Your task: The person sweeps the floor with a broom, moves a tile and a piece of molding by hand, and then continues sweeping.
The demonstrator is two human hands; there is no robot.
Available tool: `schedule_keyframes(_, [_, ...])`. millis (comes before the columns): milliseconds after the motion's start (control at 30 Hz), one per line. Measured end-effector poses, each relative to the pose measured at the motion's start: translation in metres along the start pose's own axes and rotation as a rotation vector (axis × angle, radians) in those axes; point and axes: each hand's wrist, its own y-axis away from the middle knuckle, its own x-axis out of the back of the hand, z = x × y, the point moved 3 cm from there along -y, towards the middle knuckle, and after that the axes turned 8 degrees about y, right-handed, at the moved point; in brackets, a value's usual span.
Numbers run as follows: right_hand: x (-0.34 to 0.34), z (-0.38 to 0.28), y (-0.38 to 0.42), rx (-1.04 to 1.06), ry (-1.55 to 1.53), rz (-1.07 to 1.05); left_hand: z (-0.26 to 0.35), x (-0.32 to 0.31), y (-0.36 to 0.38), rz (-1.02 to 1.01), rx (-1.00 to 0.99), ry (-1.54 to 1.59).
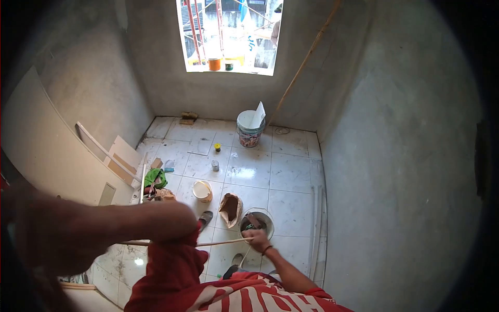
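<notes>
My right hand [258,242] is closed around the end of a long, thin, pale stick [223,242], held level in front of my body. The stick runs leftward and passes behind my left forearm. Large and blurred near the camera, my left hand [57,236] is raised at the left; its fingers cannot be made out. Just beyond my right hand stands a round bucket [271,224] with dark tools inside. Beside that bucket is an open brown paper sack [230,210]. A thin, pale strand hangs below my right hand.
A small white tub [202,191], a can [215,165] and a yellow-topped jar [218,147] stand on the tiles. A larger bucket [250,136] is near the back wall. A bamboo pole [306,57] leans there. Boards and a green cloth [156,178] lie left.
</notes>
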Motion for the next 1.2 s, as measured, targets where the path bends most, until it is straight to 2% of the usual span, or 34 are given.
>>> schedule_keyframes(33, [0.032,-0.015,-0.006,0.044,0.112,0.096,-0.01,0.02,0.006,0.113,0.019,0.026])
schedule_keyframes(67, [0.059,-0.02,-0.013,-0.136,0.173,0.041,-0.028,0.055,0.032,0.358,0.012,0.052])
schedule_keyframes(100, [0.084,-0.034,-0.02,-0.158,0.269,0.101,-0.048,0.09,0.06,0.619,-0.006,0.085])
schedule_keyframes(133, [0.107,-0.049,-0.025,-0.296,0.132,0.09,-0.067,0.124,0.089,0.864,-0.033,0.115])
schedule_keyframes(167, [0.114,-0.015,-0.032,-0.114,0.395,0.226,-0.076,0.134,0.124,1.037,0.01,-0.059])
schedule_keyframes(200, [0.136,-0.021,-0.038,-0.1,0.476,0.32,-0.085,0.143,0.16,1.215,0.088,-0.234])
schedule_keyframes(267, [0.182,-0.042,-0.047,-0.17,0.556,0.338,-0.101,0.143,0.219,1.59,0.304,-0.448])
schedule_keyframes(300, [0.202,-0.06,-0.05,-0.189,0.574,0.35,-0.109,0.132,0.244,1.658,0.404,-0.539])
schedule_keyframes(333, [0.214,-0.051,-0.053,-0.103,0.628,0.407,-0.113,0.124,0.267,1.727,0.501,-0.632])
schedule_keyframes(367, [0.229,-0.064,-0.057,-0.085,0.659,0.412,-0.11,0.121,0.286,1.759,0.475,-0.623])
schedule_keyframes(400, [0.239,-0.072,-0.063,-0.162,0.712,0.408,-0.102,0.116,0.299,1.669,0.573,-0.917])
schedule_keyframes(433, [0.245,-0.08,-0.068,-0.083,0.682,0.429,-0.096,0.105,0.307,1.566,0.664,-1.215])
schedule_keyframes(467, [0.248,-0.089,-0.074,-0.138,0.721,0.41,-0.088,0.101,0.292,1.376,0.734,-1.546])
schedule_keyframes(500, [0.247,-0.09,-0.079,-0.057,0.712,0.46,-0.083,0.098,0.283,1.322,0.759,-1.656])
schedule_keyframes(567, [0.242,-0.113,-0.093,0.037,0.762,0.507,-0.091,0.092,0.297,1.276,0.794,-1.67])
schedule_keyframes(600, [0.237,-0.122,-0.101,0.032,0.734,0.493,-0.098,0.087,0.315,1.277,0.787,-1.579])
schedule_keyframes(667, [0.229,-0.143,-0.121,0.056,0.718,0.561,-0.114,0.076,0.32,1.533,0.909,-0.863])
schedule_keyframes(700, [0.226,-0.153,-0.131,0.073,0.711,0.618,-0.113,0.07,0.318,1.555,0.886,-0.874])
schedule_keyframes(767, [0.229,-0.176,-0.156,0.131,0.697,0.772,-0.119,0.07,0.311,1.489,0.584,-0.233])
schedule_keyframes(800, [0.232,-0.183,-0.171,0.174,0.685,0.864,-0.123,0.072,0.309,1.493,0.57,-0.236])
schedule_keyframes(867, [0.239,-0.182,-0.213,0.114,0.499,0.936,-0.137,0.081,0.291,1.261,0.312,0.204])
schedule_keyframes(900, [0.227,-0.176,-0.213,0.108,0.379,0.865,-0.152,0.083,0.282,1.272,0.223,0.243])
schedule_keyframes(1000, [0.121,-0.179,-0.192,0.213,0.065,0.194,-0.15,0.103,0.23,1.112,-0.001,0.152])
schedule_keyframes(1067, [0.042,-0.181,-0.153,0.283,-0.033,-0.159,-0.107,0.1,0.172,0.852,-0.204,-0.014])
schedule_keyframes(1100, [0.01,-0.18,-0.134,0.318,-0.044,-0.283,-0.074,0.081,0.136,0.649,-0.299,-0.105])
schedule_keyframes(1167, [-0.04,-0.176,-0.098,0.396,0.017,-0.465,-0.026,0.036,0.08,0.316,-0.339,-0.21])
schedule_keyframes(1200, [-0.052,-0.177,-0.066,0.458,0.085,-0.542,-0.005,-0.002,0.054,0.148,-0.283,-0.282])
